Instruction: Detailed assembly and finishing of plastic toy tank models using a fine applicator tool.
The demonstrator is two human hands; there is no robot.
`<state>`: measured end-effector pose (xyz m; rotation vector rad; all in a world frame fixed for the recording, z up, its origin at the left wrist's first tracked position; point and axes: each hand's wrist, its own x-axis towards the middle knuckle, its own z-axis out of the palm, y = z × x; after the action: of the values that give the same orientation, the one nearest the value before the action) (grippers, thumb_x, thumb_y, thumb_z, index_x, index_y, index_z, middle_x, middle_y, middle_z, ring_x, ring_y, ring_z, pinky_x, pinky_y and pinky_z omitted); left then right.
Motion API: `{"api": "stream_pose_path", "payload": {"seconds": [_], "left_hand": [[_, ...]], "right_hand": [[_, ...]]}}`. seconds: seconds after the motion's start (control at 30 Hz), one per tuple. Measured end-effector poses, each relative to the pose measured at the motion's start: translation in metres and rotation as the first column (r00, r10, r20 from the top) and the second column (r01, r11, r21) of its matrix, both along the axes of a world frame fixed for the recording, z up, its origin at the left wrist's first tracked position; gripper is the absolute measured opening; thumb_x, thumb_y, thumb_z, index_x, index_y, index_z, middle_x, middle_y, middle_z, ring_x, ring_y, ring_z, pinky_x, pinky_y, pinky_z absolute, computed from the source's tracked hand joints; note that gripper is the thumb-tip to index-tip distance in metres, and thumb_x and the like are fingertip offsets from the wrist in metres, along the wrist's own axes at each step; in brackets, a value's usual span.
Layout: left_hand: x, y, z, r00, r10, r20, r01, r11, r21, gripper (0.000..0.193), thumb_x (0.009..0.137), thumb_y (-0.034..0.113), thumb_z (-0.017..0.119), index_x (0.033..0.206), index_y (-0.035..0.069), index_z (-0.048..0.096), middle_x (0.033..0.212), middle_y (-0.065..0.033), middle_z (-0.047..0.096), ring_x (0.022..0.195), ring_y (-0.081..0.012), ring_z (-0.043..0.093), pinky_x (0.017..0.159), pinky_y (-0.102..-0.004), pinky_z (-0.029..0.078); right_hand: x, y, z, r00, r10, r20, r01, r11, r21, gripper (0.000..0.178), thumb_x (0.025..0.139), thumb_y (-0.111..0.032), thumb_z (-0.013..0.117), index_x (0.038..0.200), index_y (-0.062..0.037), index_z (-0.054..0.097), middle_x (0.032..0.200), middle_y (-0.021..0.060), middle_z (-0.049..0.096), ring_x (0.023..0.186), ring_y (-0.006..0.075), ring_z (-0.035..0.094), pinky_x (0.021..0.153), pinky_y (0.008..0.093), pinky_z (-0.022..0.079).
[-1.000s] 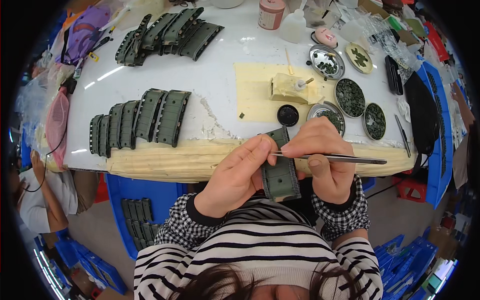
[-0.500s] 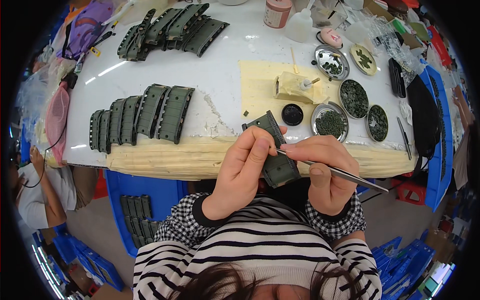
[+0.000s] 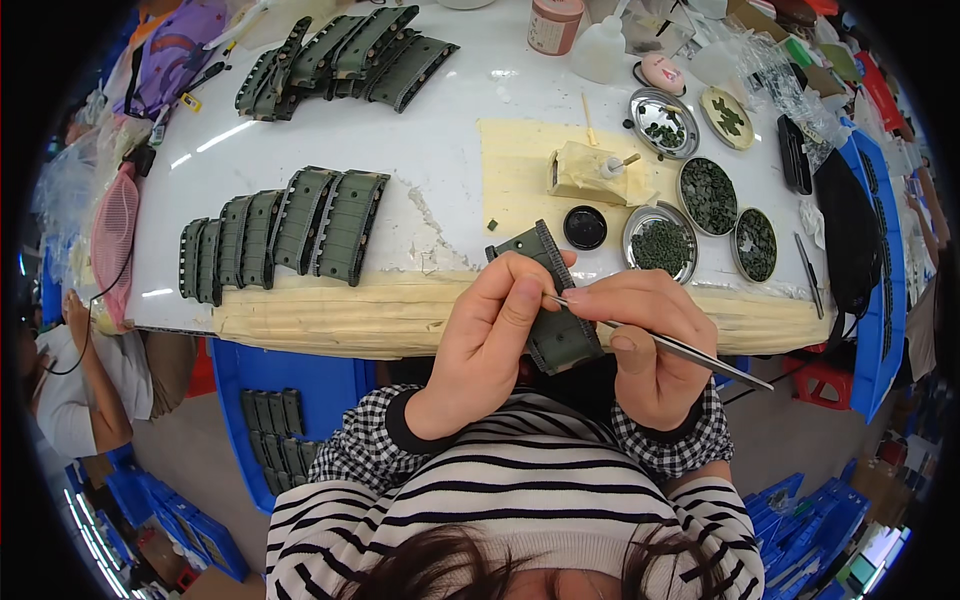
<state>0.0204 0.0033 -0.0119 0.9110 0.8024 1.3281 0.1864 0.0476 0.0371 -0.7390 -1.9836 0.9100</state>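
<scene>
My left hand (image 3: pixel 478 345) is closed on a dark green ridged plastic piece (image 3: pixel 566 338), held tilted over the table's near edge. Its thumb and forefinger pinch together over the piece's face. My right hand (image 3: pixel 665 345) grips a pair of metal tweezers (image 3: pixel 690 352), their tips meeting the left fingertips. Whatever sits between the tips is too small or hidden to make out. Just beyond the held piece stand a round black cap (image 3: pixel 585 228) and a metal dish of small green parts (image 3: pixel 660 250).
Similar green pieces stand in a row (image 3: pixel 290 225) at left, with a stack (image 3: pixel 345 60) farther back. Dishes of dark green parts (image 3: pixel 707 197) sit at right, near a tape-wrapped block holding a small bottle (image 3: pixel 600 175). A blue bin (image 3: pixel 232 400) holds more pieces below the table.
The tail end of the tweezers has dipped slightly. Both hands and the green piece stay almost in place.
</scene>
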Motion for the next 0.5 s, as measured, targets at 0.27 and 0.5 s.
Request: {"api": "stream_pose_path", "payload": {"seconds": [0.27,0.5], "left_hand": [[-0.006,-0.003,0.019,0.945,-0.02,0.325,0.087,0.978,-0.192,0.022,0.103,0.014,0.036,0.122,0.006,0.042,0.132,-0.0202,0.046,0.115,-0.0233,0.054,0.096,-0.0397,0.048],[-0.03,0.004,0.028,0.901,0.237,0.364,-0.108,0.934,-0.341,0.061,0.09,-0.001,0.051,0.145,0.004,0.026,0.133,-0.0178,0.048,0.123,-0.0293,0.05,0.102,-0.0454,0.048]], "right_hand": [[0.002,0.006,-0.007,0.985,-0.081,-0.154,0.077,0.997,-0.03,0.02,0.094,-0.014,0.056,0.095,0.0021,0.067,0.089,0.0122,0.067,0.08,0.0222,0.062,0.073,0.0306,0.049],[0.007,0.028,-0.032,0.946,-0.32,0.049,0.32,0.947,-0.001,0.014,0.092,-0.009,0.058,0.091,0.0005,0.068,0.083,0.0095,0.067,0.074,0.0211,0.056,0.071,0.0312,0.045]]}}
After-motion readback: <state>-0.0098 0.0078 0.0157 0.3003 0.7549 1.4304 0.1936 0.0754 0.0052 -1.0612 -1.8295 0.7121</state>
